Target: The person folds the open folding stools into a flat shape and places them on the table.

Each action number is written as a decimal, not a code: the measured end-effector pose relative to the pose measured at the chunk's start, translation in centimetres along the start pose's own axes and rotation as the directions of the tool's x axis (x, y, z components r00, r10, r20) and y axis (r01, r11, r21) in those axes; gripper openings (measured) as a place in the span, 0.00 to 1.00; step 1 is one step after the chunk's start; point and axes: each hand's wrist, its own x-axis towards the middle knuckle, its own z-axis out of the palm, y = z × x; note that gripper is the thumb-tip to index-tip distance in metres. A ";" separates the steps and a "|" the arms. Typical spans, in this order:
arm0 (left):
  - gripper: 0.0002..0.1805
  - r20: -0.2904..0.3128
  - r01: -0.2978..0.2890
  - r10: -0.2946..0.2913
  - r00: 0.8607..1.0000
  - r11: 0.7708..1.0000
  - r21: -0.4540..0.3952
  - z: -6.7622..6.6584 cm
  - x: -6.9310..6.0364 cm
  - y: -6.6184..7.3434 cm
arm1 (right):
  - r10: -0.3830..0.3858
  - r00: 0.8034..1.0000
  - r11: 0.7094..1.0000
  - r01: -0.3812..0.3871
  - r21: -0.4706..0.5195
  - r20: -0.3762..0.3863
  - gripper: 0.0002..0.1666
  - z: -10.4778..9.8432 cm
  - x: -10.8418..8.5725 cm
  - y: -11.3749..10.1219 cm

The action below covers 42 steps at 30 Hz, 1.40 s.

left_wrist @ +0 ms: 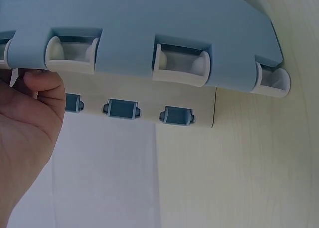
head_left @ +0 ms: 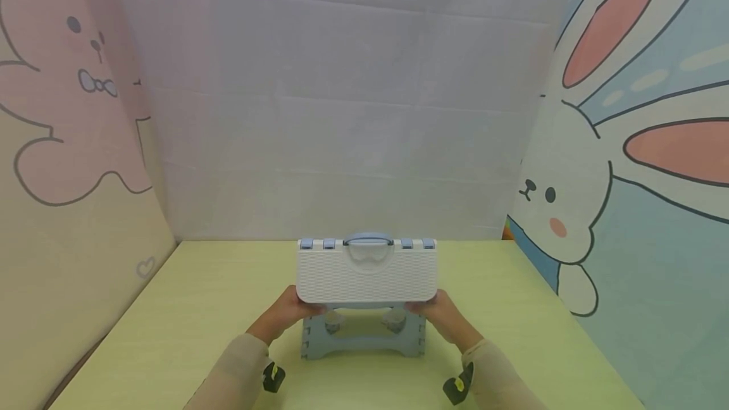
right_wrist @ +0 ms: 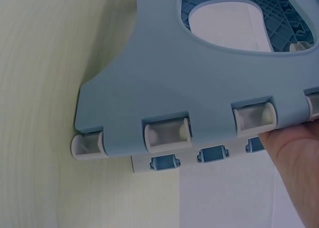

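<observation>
A plastic folding step stool, with a white woven-textured top and blue side panels, stands upright on the table, its legs opened out. A blue carry handle sits at the top's far edge. The left hand grips the stool's left side just under the top; in the left wrist view, that hand has its fingers curled at the blue panel's hinged edge. On the opposite side, the right hand holds the same part, its fingertips partly hidden behind the stool in the right wrist view.
The pale yellow table extends around the stool. Behind it hangs a white cloth backdrop. Cartoon-printed panels stand at the left and right edges. Dark wrist mounts are strapped near both sleeves.
</observation>
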 end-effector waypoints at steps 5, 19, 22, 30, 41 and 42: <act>0.27 -0.005 0.015 -0.015 1.000 1.000 0.006 0.0 0.0 0.0 | 0.004 1.000 1.000 -0.004 0.003 -0.003 0.29 0.0 0.0 0.0; 0.27 -0.007 0.023 -0.023 1.000 1.000 0.009 0.1 -0.1 0.2 | 0.010 1.000 1.000 -0.010 0.011 0.000 0.29 0.0 0.0 0.2; 0.28 -0.005 0.022 -0.022 1.000 1.000 0.004 0.0 -0.1 0.2 | 0.004 1.000 1.000 -0.004 0.015 0.003 0.29 0.0 0.0 0.2; 0.28 -0.010 0.023 -0.023 1.000 1.000 0.010 0.1 0.0 0.1 | -0.004 1.000 1.000 0.004 0.025 0.008 0.29 0.0 0.1 0.2; 0.28 -0.002 0.012 -0.012 1.000 1.000 0.001 0.0 -0.1 0.0 | 0.001 1.000 0.999 -0.001 0.035 0.000 0.30 0.1 0.1 0.2; 0.28 -0.001 0.011 -0.011 1.000 1.000 0.001 0.0 -0.1 0.0 | 0.001 1.000 0.999 -0.001 0.036 -0.001 0.30 0.1 0.1 0.1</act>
